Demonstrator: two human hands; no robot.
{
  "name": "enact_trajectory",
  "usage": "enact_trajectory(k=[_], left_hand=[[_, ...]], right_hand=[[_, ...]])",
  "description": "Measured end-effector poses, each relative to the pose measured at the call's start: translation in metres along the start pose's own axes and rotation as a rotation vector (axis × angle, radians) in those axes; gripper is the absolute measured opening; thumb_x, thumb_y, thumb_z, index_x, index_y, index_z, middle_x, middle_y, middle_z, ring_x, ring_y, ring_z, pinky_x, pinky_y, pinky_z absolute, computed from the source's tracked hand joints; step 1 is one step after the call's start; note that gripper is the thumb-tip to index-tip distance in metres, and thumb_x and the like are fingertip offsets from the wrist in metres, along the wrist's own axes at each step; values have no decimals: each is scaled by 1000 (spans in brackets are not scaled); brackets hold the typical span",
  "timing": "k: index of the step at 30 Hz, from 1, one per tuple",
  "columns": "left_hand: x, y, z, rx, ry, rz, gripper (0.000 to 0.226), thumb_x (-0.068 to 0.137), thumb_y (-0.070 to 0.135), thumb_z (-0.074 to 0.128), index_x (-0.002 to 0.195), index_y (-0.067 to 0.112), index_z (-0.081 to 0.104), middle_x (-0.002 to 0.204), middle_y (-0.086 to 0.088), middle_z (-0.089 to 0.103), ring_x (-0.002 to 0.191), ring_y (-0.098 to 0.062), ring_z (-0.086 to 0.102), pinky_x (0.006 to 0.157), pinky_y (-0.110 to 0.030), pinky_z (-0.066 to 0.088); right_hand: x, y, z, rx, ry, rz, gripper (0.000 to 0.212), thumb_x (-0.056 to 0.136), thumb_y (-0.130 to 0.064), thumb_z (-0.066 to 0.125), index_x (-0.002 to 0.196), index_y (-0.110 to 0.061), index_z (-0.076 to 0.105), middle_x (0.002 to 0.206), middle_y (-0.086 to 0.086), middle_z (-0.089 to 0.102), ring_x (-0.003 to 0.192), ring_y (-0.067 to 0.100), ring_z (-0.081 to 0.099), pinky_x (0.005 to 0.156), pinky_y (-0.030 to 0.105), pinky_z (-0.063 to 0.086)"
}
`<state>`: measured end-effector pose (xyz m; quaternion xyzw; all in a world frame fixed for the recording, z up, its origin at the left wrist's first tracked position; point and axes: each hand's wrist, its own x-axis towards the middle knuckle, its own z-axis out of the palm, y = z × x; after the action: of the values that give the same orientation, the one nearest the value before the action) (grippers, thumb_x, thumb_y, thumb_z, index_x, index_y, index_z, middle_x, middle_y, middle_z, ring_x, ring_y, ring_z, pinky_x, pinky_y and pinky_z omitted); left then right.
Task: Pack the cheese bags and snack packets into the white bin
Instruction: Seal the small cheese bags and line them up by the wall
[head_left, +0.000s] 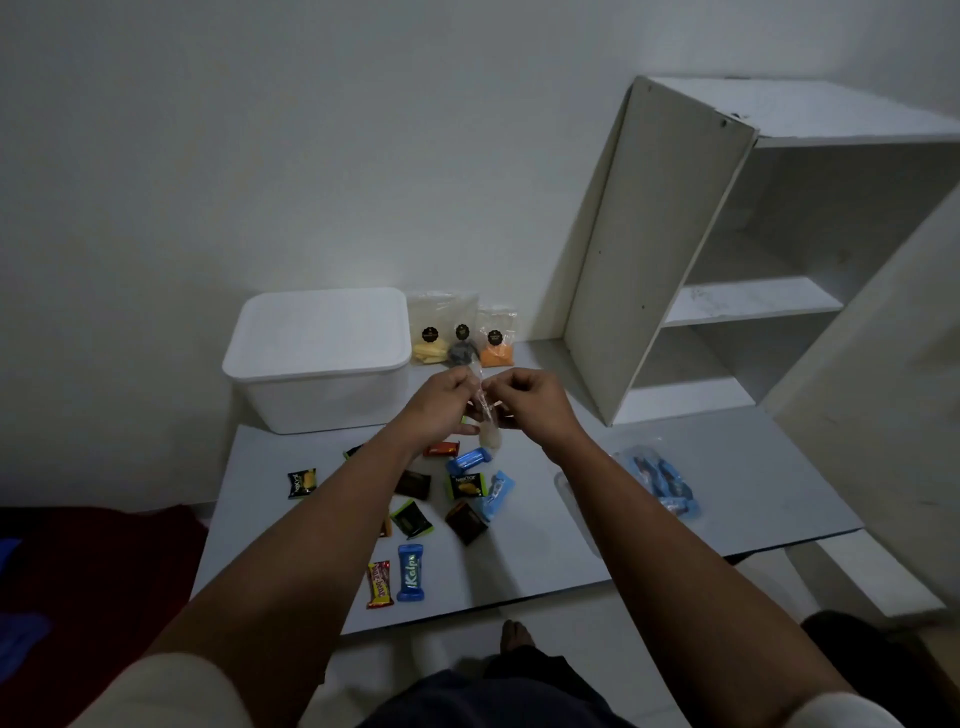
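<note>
A clear cheese bag (485, 410) hangs above the desk (727, 467), pinched between left hand (441, 402) and right hand (530, 402); each grip is closed on it. The white bin (322, 358) stands lidded; snack packets (410, 571) lie scattered.

Both hands are raised above the grey table (727, 467). The left hand (441, 402) and the right hand (530, 400) together pinch a small clear bag (485, 415) with pale content, held between them. Behind them stands the white bin (322, 358) with its lid on. Just beside the bin, three cheese bags (462, 335) lean on the wall. Many snack packets (410, 571) lie scattered on the table under the arms. A clear bag with blue packets (660, 480) lies at the right, near a white shelf unit (654, 249).
</note>
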<state>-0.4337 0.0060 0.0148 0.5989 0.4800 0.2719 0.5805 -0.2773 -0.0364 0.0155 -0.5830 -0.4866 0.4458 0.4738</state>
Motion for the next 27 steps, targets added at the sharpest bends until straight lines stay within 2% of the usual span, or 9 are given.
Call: enact_trajectory(k=[2,6,9,13,16,18,20,23,27], left_hand=[[1,2,-2,50,-37,15,32,110,26,39,112,2,59,97,-10,68,87,-19,68,84,-39,61],[6,2,-4,117,-28,46,28,110,27,39,104,14,63,98,-8,69,94,-24,69,89,-43,61],[14,4,-7,144,17,45,28,109,26,39,103,10,62,107,-17,68,103,-32,69,90,-49,61],[24,3,-9,97,28,45,29,109,24,38,94,11,60,108,-23,68,103,-37,69,90,-51,61],[35,2,-11,94,9,40,29,109,23,39,92,10,59,104,-23,69,104,-39,69,91,-51,60],[44,1,-11,106,3,32,27,108,23,42,88,14,58,101,-22,71,100,-38,70,92,-53,59],[54,-1,-11,141,6,21,24,102,22,49,81,17,58,88,-14,72,86,-30,70,91,-55,57],[70,-3,-7,224,-4,14,23,98,25,55,77,15,59,75,-3,69,75,-19,67,86,-52,57],[100,0,-2,286,-7,32,25,99,24,51,79,11,61,79,-4,73,78,-19,70,87,-48,56]], right_hand=[[3,-1,0,41,16,19,19,97,-14,66,97,4,72,93,26,73,79,36,73,71,40,62],[6,-3,-1,103,-56,58,12,95,-11,68,99,-1,73,93,21,75,80,28,74,72,35,63],[12,-2,-2,134,-129,87,12,90,-3,71,101,-5,73,99,21,75,90,32,75,83,41,63],[25,2,1,269,-108,149,7,90,-1,72,96,-4,74,90,14,75,83,26,73,76,34,60],[36,8,-1,329,-77,220,4,92,-4,71,95,-2,73,86,15,74,78,26,70,72,34,60],[45,12,-4,304,-66,230,7,93,-7,70,98,-1,72,89,18,73,80,28,70,75,36,62],[55,16,-6,261,-55,205,9,95,-8,69,99,0,71,92,21,73,83,29,72,81,40,63],[70,24,-12,233,-25,187,11,95,-6,68,100,4,70,86,15,73,75,22,73,73,34,62],[96,31,-24,232,1,213,12,91,4,67,102,8,70,81,12,72,68,16,71,69,28,60]])
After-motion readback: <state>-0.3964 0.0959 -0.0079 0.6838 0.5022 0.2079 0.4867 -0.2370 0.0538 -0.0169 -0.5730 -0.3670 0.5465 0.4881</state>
